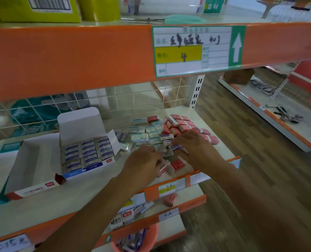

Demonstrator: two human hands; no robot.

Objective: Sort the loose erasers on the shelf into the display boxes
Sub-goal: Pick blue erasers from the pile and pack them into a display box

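A pile of loose erasers (171,130) lies on the white shelf (100,180): red-wrapped ones at the right, teal and blue-striped ones in the middle. My left hand (142,160) is curled over erasers at the pile's near edge, and white and red erasers (176,164) lie just beside it. My right hand (192,148) pinches a blue-striped eraser (177,147) at its fingertips. An open display box (89,153) to the left holds rows of blue-striped erasers. An open box (32,171) with a red front stands further left.
The orange beam (78,57) of the shelf above hangs low over the work area, with a price label (198,50). A lower shelf holds more erasers (125,215) and a pink bucket (142,239). Wooden floor and another shelf unit (269,110) lie to the right.
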